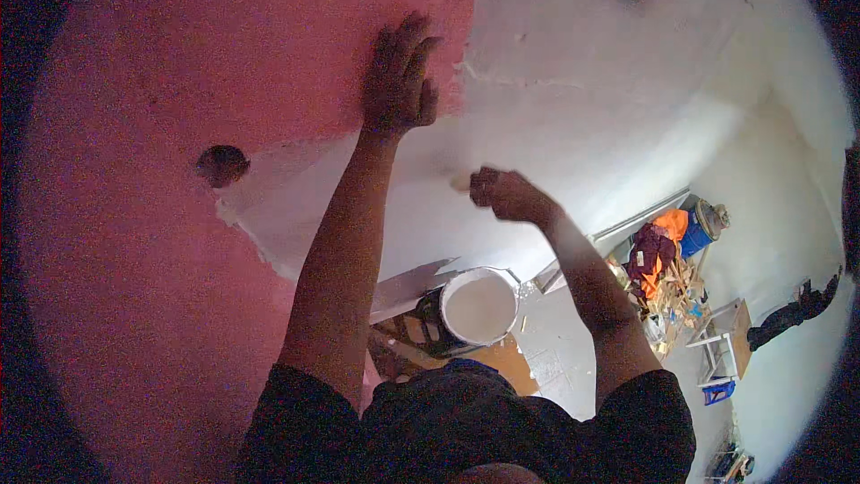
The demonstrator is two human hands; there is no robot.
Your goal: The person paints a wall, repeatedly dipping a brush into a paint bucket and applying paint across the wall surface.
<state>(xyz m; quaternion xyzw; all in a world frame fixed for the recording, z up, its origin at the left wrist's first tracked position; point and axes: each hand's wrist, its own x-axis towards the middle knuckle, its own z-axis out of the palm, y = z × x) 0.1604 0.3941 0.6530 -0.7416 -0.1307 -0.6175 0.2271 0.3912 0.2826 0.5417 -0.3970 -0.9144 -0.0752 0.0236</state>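
My left hand is raised against the pink part of the wall, its fingers loosely spread and slightly bent, with nothing in them. Lower and to the right, my right hand is closed in front of the white-coated part of the wall. A small pale piece sticks out past its fingers, blurred; I cannot make out what it is. Below my hands stands a round bucket with off-white, thick-looking matter in it. A ragged border runs between the pink and white surfaces.
A dark round hole sits in the wall at left. To the right, a blue drum, orange cloth and scattered scraps lie along the wall. Farther right are a small table and a blue stool.
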